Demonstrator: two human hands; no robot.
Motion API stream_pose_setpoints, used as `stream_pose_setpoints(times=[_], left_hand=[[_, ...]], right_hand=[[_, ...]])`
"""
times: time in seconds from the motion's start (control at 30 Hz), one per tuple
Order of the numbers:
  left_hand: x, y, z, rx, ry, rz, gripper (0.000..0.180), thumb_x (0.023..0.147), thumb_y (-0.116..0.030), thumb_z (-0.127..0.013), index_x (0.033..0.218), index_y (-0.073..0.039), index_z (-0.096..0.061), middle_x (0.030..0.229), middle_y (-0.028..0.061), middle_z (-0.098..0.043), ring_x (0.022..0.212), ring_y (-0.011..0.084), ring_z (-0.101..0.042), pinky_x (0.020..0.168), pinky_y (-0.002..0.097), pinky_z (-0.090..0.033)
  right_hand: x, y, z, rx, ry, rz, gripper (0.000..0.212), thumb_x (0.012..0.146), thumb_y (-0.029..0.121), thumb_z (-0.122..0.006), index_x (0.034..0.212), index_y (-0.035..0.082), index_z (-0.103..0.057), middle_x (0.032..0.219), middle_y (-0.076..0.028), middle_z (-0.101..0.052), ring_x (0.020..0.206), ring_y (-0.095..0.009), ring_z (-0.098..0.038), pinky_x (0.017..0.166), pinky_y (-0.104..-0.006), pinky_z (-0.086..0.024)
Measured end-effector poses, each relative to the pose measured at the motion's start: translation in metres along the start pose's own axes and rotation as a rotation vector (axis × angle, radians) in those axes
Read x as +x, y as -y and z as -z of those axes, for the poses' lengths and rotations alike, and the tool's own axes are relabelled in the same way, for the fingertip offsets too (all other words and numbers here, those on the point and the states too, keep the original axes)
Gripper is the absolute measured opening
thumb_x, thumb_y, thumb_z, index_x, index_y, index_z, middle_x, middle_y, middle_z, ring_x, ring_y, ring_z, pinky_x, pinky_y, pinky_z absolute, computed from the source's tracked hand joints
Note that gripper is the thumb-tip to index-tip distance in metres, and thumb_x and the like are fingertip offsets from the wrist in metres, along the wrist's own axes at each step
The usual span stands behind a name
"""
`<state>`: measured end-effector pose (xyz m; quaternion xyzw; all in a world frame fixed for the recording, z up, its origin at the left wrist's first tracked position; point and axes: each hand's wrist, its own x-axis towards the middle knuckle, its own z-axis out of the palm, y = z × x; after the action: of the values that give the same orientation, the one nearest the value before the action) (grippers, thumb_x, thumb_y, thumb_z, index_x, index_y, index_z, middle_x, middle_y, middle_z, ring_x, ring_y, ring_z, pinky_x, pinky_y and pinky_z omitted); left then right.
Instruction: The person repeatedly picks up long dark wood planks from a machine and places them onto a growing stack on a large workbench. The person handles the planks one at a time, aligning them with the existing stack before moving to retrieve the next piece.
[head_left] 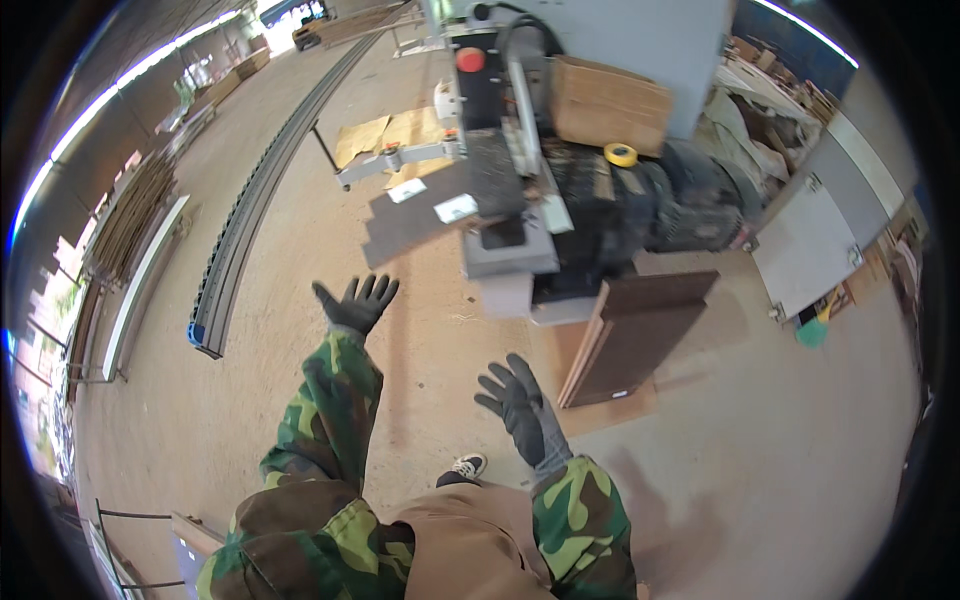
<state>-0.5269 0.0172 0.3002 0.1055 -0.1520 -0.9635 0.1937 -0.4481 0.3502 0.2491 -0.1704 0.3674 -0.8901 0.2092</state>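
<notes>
My left hand point(357, 304), in a dark grey work glove, is held out over the floor with its fingers spread and nothing in it. Just beyond its fingertips, dark flat boards point(417, 212) with white labels stick out from the machine point(500, 190). My right hand point(516, 408), gloved alike, is also empty, its fingers apart. To its right, a stack of dark brown panels point(640, 335) stands on edge on the floor, apart from the hand. Both sleeves are camouflage.
A cardboard box point(610, 105) and a yellow tape roll point(620, 155) lie on the machine beside a motor point(700, 200). A long roller conveyor rail point(285, 165) runs along the floor at left. An open grey cabinet door point(815, 245) stands at right. Stacked boards point(130, 225) line the left side.
</notes>
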Motion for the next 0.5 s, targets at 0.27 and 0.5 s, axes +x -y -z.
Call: stream_pose_setpoints(times=[0.27, 0.5], left_hand=[[0.137, -0.004, -0.127, 1.767, 0.454, -0.051, 0.069, 0.081, -0.033, -0.069, 0.136, -0.005, -0.038, 0.127, 0.0087, -0.052, 0.115, 0.0175, -0.049, 0.091, 0.0342, -0.044], [0.081, 0.047, -0.138, 2.025, 0.607, 0.637, 0.057, 0.056, -0.049, -0.083, 0.091, -0.008, -0.067, 0.079, 0.0044, -0.064, 0.07, 0.0161, -0.06, 0.065, 0.0305, -0.05]], right_hand=[[0.155, 0.001, -0.068, 0.472, -0.084, -0.082, 0.049, 0.094, 0.024, -0.051, 0.132, 0.0, -0.033, 0.13, -0.019, -0.042, 0.119, -0.027, -0.046, 0.101, -0.0389, -0.04], [0.142, 0.022, -0.094, 0.628, -0.212, -0.038, 0.039, 0.091, 0.013, -0.054, 0.126, -0.001, -0.043, 0.12, -0.016, -0.051, 0.11, -0.023, -0.053, 0.097, -0.0344, -0.045]])
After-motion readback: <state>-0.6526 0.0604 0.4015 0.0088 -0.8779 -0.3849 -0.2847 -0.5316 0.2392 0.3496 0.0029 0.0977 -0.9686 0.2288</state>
